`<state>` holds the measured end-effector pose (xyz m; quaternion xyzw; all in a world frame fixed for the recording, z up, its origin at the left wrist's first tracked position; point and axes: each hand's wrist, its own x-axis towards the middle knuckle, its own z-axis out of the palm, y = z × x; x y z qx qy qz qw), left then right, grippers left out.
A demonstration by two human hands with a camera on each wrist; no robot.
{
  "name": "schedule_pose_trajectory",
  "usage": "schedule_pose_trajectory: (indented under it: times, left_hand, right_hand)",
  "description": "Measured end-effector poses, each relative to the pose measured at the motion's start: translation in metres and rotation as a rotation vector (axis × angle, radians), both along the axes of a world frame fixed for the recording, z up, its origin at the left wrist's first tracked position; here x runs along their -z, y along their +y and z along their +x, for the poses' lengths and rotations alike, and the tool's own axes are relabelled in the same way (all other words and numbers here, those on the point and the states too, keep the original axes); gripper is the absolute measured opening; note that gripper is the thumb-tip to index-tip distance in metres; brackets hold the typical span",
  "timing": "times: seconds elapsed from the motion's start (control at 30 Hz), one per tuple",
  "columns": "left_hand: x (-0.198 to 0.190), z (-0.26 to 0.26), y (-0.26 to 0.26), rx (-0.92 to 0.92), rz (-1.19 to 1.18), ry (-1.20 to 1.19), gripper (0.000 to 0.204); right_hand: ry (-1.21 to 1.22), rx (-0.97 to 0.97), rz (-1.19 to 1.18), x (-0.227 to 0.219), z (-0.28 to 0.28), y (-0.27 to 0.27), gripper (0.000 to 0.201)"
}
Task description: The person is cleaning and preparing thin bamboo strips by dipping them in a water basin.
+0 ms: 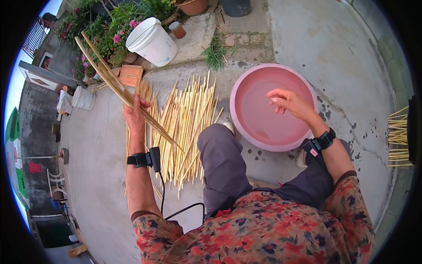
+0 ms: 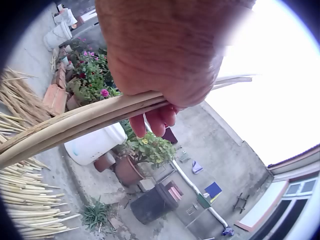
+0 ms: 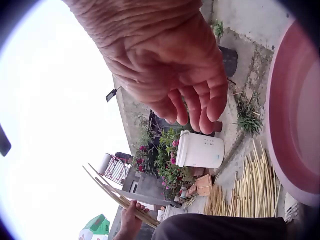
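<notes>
My left hand (image 1: 135, 112) grips a small bunch of long pale sticks (image 1: 115, 83), held up at a slant over the concrete; in the left wrist view the fingers (image 2: 160, 117) curl round the sticks (image 2: 85, 122). Below and to the right of it lies a wide pile of the same sticks (image 1: 187, 127) on the ground. My right hand (image 1: 285, 100) hovers with loose, empty fingers over a pink basin (image 1: 246, 81) holding water; in the right wrist view the relaxed fingers (image 3: 200, 107) hang beside the basin rim (image 3: 280, 145).
A white bucket (image 1: 151, 42) and flower pots (image 1: 191, 6) stand by plants at the back. Bricks (image 1: 131, 75) lie near the pile's far end. More sticks (image 1: 398, 136) lie at the right edge. My knee (image 1: 215, 149) is between pile and basin.
</notes>
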<state>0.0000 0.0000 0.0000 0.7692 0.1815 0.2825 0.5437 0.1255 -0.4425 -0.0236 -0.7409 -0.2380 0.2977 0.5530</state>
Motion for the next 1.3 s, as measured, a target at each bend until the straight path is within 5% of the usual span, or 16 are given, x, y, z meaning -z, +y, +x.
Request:
schedule_pose_trajectory:
  times: [0.07, 0.1, 0.3, 0.37, 0.4, 0.57, 0.8, 0.87, 1.03, 1.13, 1.3]
  left_hand:
    - [-0.028, 0.016, -0.006, 0.142, 0.002, -0.296, 0.013]
    - [-0.111, -0.017, -0.032, 0.167, 0.123, -0.216, 0.013]
    - [-0.183, -0.011, -0.113, 0.252, 0.06, -0.611, 0.017]
    - [-0.193, -0.003, -0.126, 0.314, -0.139, -0.74, 0.018]
    - [-0.194, 0.003, -0.133, 0.307, -0.203, -0.758, 0.018]
    - [-0.135, 0.06, -0.162, 0.366, -0.553, -0.809, 0.02]
    - [-0.045, 0.103, -0.163, 0.336, -0.9, -0.721, 0.02]
    - [-0.024, 0.109, -0.159, 0.36, -0.945, -0.73, 0.02]
    - [-0.007, 0.104, -0.169, 0.327, -1.048, -0.676, 0.018]
    - [0.016, 0.106, -0.178, 0.425, -1.112, -0.599, 0.014]
    - [0.043, 0.107, -0.219, 0.502, -1.164, -0.446, 0.014]
  right_hand:
    - [-0.078, -0.05, -0.032, 0.003, 0.018, 0.014, 0.029]
    - [-0.01, -0.04, 0.098, -0.003, -0.023, 0.012, 0.029]
    - [-0.131, -0.04, 0.128, 0.004, -0.014, 0.004, 0.032]
    - [-0.045, 0.324, 0.265, 0.019, -0.015, 0.007, 0.044]
    - [-0.058, 0.352, 0.275, 0.022, -0.014, 0.004, 0.044]
    - [0.119, 0.753, 0.359, 0.045, -0.001, -0.035, 0.063]
    - [-0.045, 1.202, 0.341, 0.096, 0.018, -0.108, 0.058]
    - [0.246, 1.317, 0.439, 0.085, 0.01, -0.109, 0.051]
    - [0.501, 0.941, 0.62, 0.099, 0.003, -0.101, 0.046]
    - [0.379, 0.891, 0.36, 0.084, -0.002, -0.093, 0.043]
    - [0.357, 0.73, 0.265, 0.086, -0.026, -0.061, 0.042]
